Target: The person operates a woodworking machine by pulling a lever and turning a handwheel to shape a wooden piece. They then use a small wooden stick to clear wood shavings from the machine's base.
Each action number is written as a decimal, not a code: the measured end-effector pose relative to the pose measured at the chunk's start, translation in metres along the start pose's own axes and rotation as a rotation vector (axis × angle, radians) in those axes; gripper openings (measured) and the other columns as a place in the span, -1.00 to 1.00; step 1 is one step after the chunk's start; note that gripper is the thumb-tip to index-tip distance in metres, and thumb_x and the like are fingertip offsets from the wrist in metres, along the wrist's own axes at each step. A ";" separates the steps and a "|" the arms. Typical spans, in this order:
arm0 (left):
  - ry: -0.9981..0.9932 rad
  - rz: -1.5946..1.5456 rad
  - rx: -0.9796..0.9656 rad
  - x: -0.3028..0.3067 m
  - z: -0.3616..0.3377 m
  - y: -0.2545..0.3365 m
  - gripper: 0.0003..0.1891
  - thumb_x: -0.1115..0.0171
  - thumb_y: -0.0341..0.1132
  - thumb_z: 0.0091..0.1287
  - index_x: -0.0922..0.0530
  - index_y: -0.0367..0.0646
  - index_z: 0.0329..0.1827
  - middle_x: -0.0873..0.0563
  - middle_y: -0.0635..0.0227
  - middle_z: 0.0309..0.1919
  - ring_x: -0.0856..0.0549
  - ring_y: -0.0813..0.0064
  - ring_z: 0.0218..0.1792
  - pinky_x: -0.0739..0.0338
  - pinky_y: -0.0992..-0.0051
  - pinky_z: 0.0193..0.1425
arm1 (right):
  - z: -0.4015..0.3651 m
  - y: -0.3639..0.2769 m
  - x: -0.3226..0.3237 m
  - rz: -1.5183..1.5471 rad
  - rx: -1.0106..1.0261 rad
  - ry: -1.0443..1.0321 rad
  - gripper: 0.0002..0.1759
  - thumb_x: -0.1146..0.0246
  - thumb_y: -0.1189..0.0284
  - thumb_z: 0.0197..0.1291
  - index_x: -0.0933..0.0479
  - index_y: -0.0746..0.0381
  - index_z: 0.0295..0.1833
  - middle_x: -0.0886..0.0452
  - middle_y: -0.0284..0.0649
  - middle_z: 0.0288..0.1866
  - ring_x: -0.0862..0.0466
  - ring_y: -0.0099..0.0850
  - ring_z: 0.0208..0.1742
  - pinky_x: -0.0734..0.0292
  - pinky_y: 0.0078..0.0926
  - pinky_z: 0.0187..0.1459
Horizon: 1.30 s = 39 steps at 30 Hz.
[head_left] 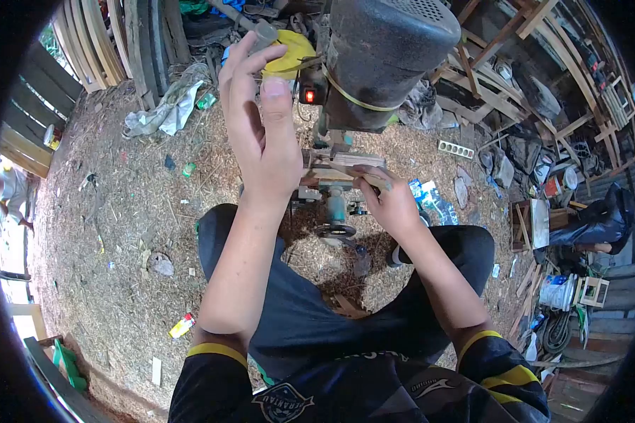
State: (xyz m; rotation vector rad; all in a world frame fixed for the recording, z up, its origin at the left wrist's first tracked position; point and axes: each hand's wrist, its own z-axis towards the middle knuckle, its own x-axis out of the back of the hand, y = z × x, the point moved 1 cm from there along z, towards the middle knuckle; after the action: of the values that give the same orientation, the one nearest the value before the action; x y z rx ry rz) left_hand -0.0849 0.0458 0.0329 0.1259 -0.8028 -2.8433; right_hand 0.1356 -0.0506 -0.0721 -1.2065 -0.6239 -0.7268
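Note:
My left hand is raised to the left of a machine with a large dark housing. Its fingers are stretched out and apart, with nothing visible in them. Close to its fingertips is a lit red switch on the machine. My right hand is at the right end of a wooden piece on the machine's work table. The fingers rest over the wood and the thumb is bent in beside it. Below the table there is a dark handwheel. My left wrist hides the table's left end.
Shavings cover the ground. Planks lean at the upper left, and scrap timber is piled at the upper right. A yellow round object is behind my left hand. Another person shows at the far left edge.

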 end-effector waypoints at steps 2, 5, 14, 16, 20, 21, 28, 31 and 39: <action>-0.002 -0.006 -0.008 0.000 0.001 -0.001 -0.56 0.01 -0.06 0.68 -0.60 -0.22 0.31 -0.45 -0.11 0.48 -0.32 -0.01 0.59 -0.11 0.04 0.64 | 0.003 0.000 -0.002 -0.005 0.054 0.027 -0.71 -0.38 0.38 0.38 -0.65 0.23 0.15 -0.76 0.10 -0.10 -0.76 0.14 -0.13 -0.69 0.02 -0.09; -0.001 -0.005 0.024 -0.001 0.002 0.000 -0.55 0.02 -0.07 0.68 -0.60 -0.24 0.30 -0.45 -0.12 0.48 -0.34 0.00 0.59 -0.12 0.06 0.64 | 0.003 -0.002 -0.006 -0.078 0.042 0.042 -0.72 -0.37 0.38 0.38 -0.63 0.21 0.14 -0.75 0.10 -0.10 -0.76 0.14 -0.15 -0.69 0.02 -0.08; 0.002 0.005 0.039 -0.003 0.004 -0.001 -0.52 0.04 -0.03 0.68 -0.60 -0.28 0.28 -0.50 -0.14 0.45 -0.42 0.03 0.53 -0.19 0.10 0.60 | 0.012 -0.016 -0.017 0.004 0.095 0.045 -0.75 -0.35 0.44 0.37 -0.57 0.24 0.10 -0.75 0.09 -0.11 -0.76 0.14 -0.19 -0.68 0.04 -0.16; -0.011 0.075 0.045 0.000 0.004 0.001 -0.45 0.20 -0.01 0.72 -0.60 -0.27 0.31 -0.51 -0.06 0.47 -0.45 0.15 0.52 -0.16 0.19 0.63 | 0.006 -0.012 -0.015 -0.017 0.091 0.077 -0.76 -0.34 0.46 0.36 -0.57 0.25 0.10 -0.74 0.09 -0.14 -0.75 0.14 -0.20 -0.68 0.02 -0.16; 0.006 0.096 0.011 0.006 0.003 -0.007 -0.41 0.29 -0.01 0.75 -0.58 -0.31 0.33 -0.51 -0.04 0.48 -0.46 0.23 0.50 -0.15 0.26 0.63 | 0.008 -0.011 -0.018 -0.033 0.129 0.152 -0.78 -0.34 0.48 0.36 -0.57 0.28 0.06 -0.72 0.08 -0.17 -0.74 0.14 -0.20 -0.67 0.00 -0.16; 0.001 0.097 0.014 0.007 0.003 -0.007 -0.42 0.30 -0.02 0.75 -0.56 -0.32 0.34 -0.50 -0.04 0.48 -0.46 0.24 0.50 -0.15 0.27 0.63 | 0.008 -0.011 -0.018 -0.028 0.133 0.148 -0.79 -0.34 0.48 0.36 -0.57 0.28 0.05 -0.72 0.08 -0.17 -0.73 0.14 -0.20 -0.67 0.00 -0.16; 0.030 0.039 0.026 0.011 0.005 -0.009 -0.46 0.19 -0.01 0.73 -0.60 -0.30 0.29 -0.54 -0.08 0.43 -0.48 0.13 0.48 -0.20 0.17 0.59 | 0.012 -0.008 -0.029 -0.033 0.131 0.122 -0.82 -0.32 0.51 0.37 -0.57 0.26 0.05 -0.71 0.07 -0.14 -0.73 0.14 -0.19 -0.65 0.01 -0.16; 0.052 0.012 0.019 0.010 0.005 -0.008 -0.48 0.13 0.00 0.72 -0.63 -0.28 0.26 -0.56 -0.09 0.40 -0.48 0.07 0.47 -0.23 0.12 0.57 | 0.013 -0.008 -0.024 0.012 0.146 0.153 -0.82 -0.31 0.51 0.38 -0.58 0.26 0.04 -0.72 0.07 -0.12 -0.73 0.14 -0.18 -0.66 0.01 -0.15; 0.042 0.003 0.021 0.009 0.004 -0.009 -0.50 0.12 -0.04 0.72 -0.61 -0.29 0.27 -0.56 -0.07 0.40 -0.48 0.08 0.48 -0.22 0.14 0.58 | 0.011 -0.012 -0.022 0.026 0.111 0.115 -0.82 -0.30 0.52 0.38 -0.58 0.28 0.05 -0.73 0.06 -0.07 -0.73 0.12 -0.12 -0.65 0.00 -0.10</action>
State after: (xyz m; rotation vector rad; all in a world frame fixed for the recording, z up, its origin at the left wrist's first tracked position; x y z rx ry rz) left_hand -0.0961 0.0537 0.0311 0.1864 -0.8237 -2.8201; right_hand 0.1122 -0.0383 -0.0793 -1.0607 -0.5451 -0.7249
